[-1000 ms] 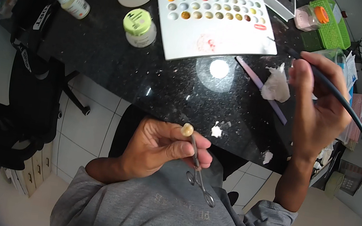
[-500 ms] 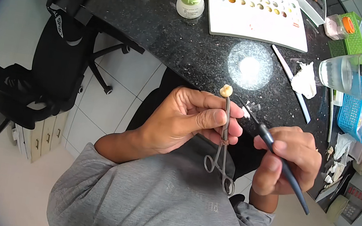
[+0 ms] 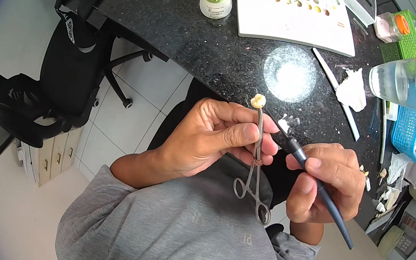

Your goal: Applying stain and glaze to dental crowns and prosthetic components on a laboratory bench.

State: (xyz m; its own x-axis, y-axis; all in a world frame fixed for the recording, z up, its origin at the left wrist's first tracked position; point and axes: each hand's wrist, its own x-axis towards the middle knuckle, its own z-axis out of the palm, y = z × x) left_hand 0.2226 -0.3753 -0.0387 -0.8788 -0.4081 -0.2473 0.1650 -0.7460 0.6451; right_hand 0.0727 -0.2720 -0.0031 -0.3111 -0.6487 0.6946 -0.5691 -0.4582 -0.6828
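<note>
My left hand (image 3: 229, 133) pinches a locking forceps (image 3: 257, 148) between thumb and fingers, its finger rings hanging toward my shirt. A band is wound round the shanks. At the upper end of the jaws sits a small cream tooth crown (image 3: 258, 101). In my right hand (image 3: 335, 181) is a slim dark brush (image 3: 303, 158), held like a pen, its thin end slanting up and left toward the crown. The fine tip is close to the crown; whether they touch I cannot tell.
On the black speckled table lies a white palette (image 3: 293, 27) with coloured wells. Around it are a green-lidded jar (image 3: 215, 2), a glass of water (image 3: 395, 82), crumpled tissue (image 3: 353, 90), a pale stick (image 3: 347, 116) and a blue basket (image 3: 406, 130). An office chair (image 3: 60, 75) stands left.
My right hand has shifted slightly left, bringing the brush's thin end nearer the crown. The left hand keeps its hold on the forceps, with the crown slightly turned.
</note>
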